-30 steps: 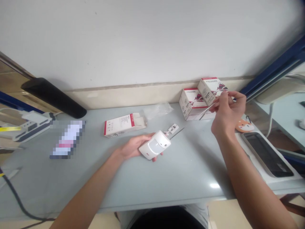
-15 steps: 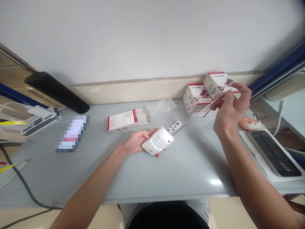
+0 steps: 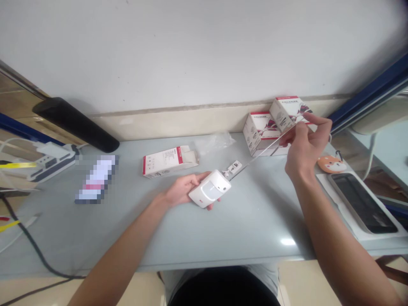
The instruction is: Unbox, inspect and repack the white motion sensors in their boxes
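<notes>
My left hand (image 3: pixel 181 191) cradles a white plastic motion sensor (image 3: pixel 209 189), with its fingers curling under the casing. A short dark lead (image 3: pixel 237 173) sticks out of the sensor's top end, beside a small white tag or connector (image 3: pixel 235 167). My right hand (image 3: pixel 306 145) is raised above the table's far right, pinching a thin silver wire (image 3: pixel 267 148) between thumb and fingertips. The wire's lower end points toward the sensor's lead, but I cannot tell if they touch.
Two white-and-red boxes (image 3: pixel 261 133) stand against the wall behind my right hand. An open box (image 3: pixel 168 162) and a plastic bag (image 3: pixel 212 143) lie on the grey table (image 3: pixel 255 229). A fox-shaped pad (image 3: pixel 331 164) and a dark tablet (image 3: pixel 361 203) are at right.
My head has shifted, moving the whole scene slightly. My right hand has moved a little, and the silver wire now reaches closer to the sensor's lead.
</notes>
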Demonstrator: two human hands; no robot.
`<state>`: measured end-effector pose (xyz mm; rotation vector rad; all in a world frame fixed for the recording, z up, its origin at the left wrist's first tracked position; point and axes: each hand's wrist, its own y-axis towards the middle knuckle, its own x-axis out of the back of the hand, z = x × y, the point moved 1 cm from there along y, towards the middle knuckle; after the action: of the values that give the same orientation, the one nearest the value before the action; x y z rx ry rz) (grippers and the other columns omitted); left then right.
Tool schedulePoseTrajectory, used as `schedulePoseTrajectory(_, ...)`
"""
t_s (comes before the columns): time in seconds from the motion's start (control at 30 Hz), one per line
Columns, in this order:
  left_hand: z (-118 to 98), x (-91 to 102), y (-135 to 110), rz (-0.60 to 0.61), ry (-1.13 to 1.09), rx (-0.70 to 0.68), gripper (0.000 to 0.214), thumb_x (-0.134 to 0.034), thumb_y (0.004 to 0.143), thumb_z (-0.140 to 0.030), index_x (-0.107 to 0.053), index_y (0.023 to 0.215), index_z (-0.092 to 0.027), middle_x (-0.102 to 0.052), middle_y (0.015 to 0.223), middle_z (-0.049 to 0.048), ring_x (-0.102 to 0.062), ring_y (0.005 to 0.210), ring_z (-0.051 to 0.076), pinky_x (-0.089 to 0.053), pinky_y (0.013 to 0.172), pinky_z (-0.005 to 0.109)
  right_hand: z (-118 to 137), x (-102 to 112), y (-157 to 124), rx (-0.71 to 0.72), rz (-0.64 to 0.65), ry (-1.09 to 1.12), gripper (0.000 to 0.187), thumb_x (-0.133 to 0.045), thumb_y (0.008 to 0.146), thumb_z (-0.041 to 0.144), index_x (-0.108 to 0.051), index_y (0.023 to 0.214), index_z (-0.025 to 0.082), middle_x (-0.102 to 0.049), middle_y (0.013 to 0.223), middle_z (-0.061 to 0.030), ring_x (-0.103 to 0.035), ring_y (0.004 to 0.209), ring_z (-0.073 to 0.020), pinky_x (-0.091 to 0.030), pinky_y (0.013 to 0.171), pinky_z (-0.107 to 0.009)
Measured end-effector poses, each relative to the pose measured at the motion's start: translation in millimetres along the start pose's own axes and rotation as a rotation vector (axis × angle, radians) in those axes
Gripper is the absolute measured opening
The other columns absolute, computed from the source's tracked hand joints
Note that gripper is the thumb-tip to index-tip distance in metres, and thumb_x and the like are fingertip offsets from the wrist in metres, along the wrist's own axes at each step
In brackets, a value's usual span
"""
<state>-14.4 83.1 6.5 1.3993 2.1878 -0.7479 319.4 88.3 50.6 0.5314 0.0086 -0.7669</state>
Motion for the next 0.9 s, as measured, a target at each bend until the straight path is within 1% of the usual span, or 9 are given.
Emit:
schedulePoseTrajectory(0.17, -0.6, -4.3, 0.3, -0.015, -0.014, -0.029, 0.057, -0.036, 0.091, -0.025, -0.053, 0.144, -0.015, -0.074, 0.124, 0.0171, -0.076, 0.09, 0.033, -0.052, 0.079, 0.042, 2.4, 1.0, 1.9, 0.009, 0.012, 0.003, 0.02, -0.06, 0.091, 0.02, -0.05, 0.108, 0.025, -0.058, 0.053, 0.0109, -0.05, 0.042, -0.0123, -0.037, 0.045, -0.022)
schedulePoseTrajectory(0.33, -2.0, -6.3, 0.9, -0.01, -0.013, -0.035, 0.055, -0.039, 0.091, -0.026, -0.056, 0.142, -0.016, -0.073, 0.126, 0.017, -0.076, 0.094, 0.035, -0.053, 0.078, 0.043, 3.4, 1.4, 3.2, 0.012, -0.01, -0.002, 0.019, -0.06, 0.089, 0.018, -0.051, 0.105, 0.025, -0.058, 0.052, 0.0114, -0.049, 0.042, -0.0122, -0.035, 0.043, -0.023)
schedulePoseTrajectory(0.43, -1.6, -4.5, 0.3, -0.018, 0.008, -0.005, 0.055, -0.039, 0.091, -0.028, -0.054, 0.143, -0.016, -0.075, 0.121, 0.0173, -0.076, 0.09, 0.034, -0.052, 0.078, 0.042, 3.7, 0.9, 3.1, 0.012, -0.008, -0.006, 0.019, -0.058, 0.089, 0.018, -0.049, 0.104, 0.026, -0.057, 0.051, 0.0121, -0.048, 0.041, -0.0133, -0.034, 0.043, -0.024)
schedulePoseTrajectory(0.63, -2.1, -5.9, -0.8, -0.024, 0.015, -0.015, 0.055, -0.036, 0.092, -0.026, -0.053, 0.143, -0.015, -0.076, 0.119, 0.0174, -0.077, 0.088, 0.034, -0.05, 0.078, 0.041, 2.5, 1.6, 2.0, -0.009, -0.022, -0.021, 0.018, -0.061, 0.09, 0.023, -0.052, 0.104, 0.03, -0.056, 0.053, 0.0105, -0.048, 0.042, -0.0159, -0.032, 0.041, -0.027)
schedulePoseTrajectory(0.77, -1.9, -5.4, -1.0, -0.025, 0.011, -0.006, 0.056, -0.037, 0.092, -0.027, -0.053, 0.144, -0.015, -0.076, 0.118, 0.0171, -0.077, 0.088, 0.034, -0.05, 0.079, 0.042, 2.6, 2.0, 1.2, -0.007, -0.019, -0.033, 0.018, -0.061, 0.091, 0.023, -0.053, 0.105, 0.031, -0.056, 0.054, 0.0098, -0.048, 0.042, -0.0165, -0.033, 0.042, -0.028)
schedulePoseTrajectory(0.9, -0.4, -3.0, -1.2, -0.011, -0.005, -0.014, 0.056, -0.037, 0.092, -0.026, -0.054, 0.145, -0.016, -0.073, 0.126, 0.0179, -0.076, 0.093, 0.035, -0.051, 0.08, 0.044, 3.0, 1.5, 0.2, -0.022, -0.024, -0.037, 0.019, -0.062, 0.091, 0.024, -0.052, 0.105, 0.03, -0.055, 0.055, 0.0091, -0.048, 0.044, -0.0166, -0.035, 0.044, -0.028)
